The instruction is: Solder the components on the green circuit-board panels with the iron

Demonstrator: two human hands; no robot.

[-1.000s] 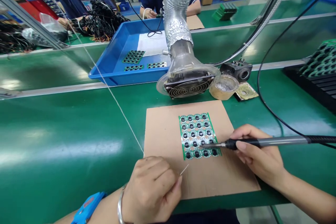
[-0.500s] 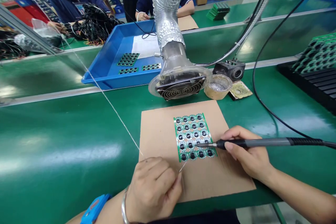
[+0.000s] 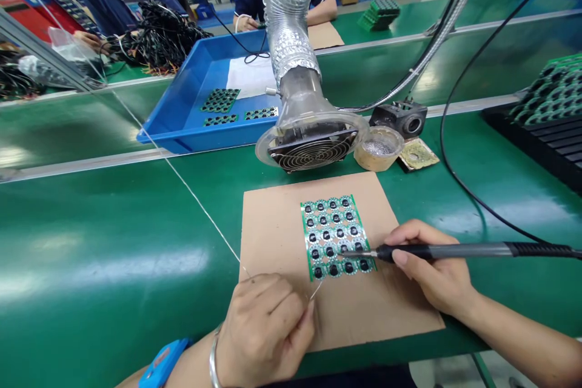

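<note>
On a sheet of cardboard [image 3: 273, 224] lies a green panel of round circuit boards [image 3: 336, 234], each with a black part in its middle. My right hand [image 3: 436, 267] grips a soldering iron [image 3: 468, 250] like a pen; its metal tip rests over the panel's lower rows, and whether it touches cannot be made out. Closed at the panel's lower left, my left hand [image 3: 268, 327] pinches thin solder wire [image 3: 191, 189], which runs in from the upper left. The wire's short end pokes out from the fingers to the panel's bottom edge.
A fume extractor hood [image 3: 313, 139] hangs behind the cardboard. Beside it stand a tub of metal shavings [image 3: 378, 148], a sponge tray [image 3: 417, 155] and an iron stand [image 3: 402, 118]. A blue tray [image 3: 182, 97] holds more panels; a black rack [image 3: 536, 139] is at right. Co-workers sit opposite.
Both hands stay almost in place. The iron's handle sits very slightly lower, with the tip still over the lower rows. The view has shifted a little.
</note>
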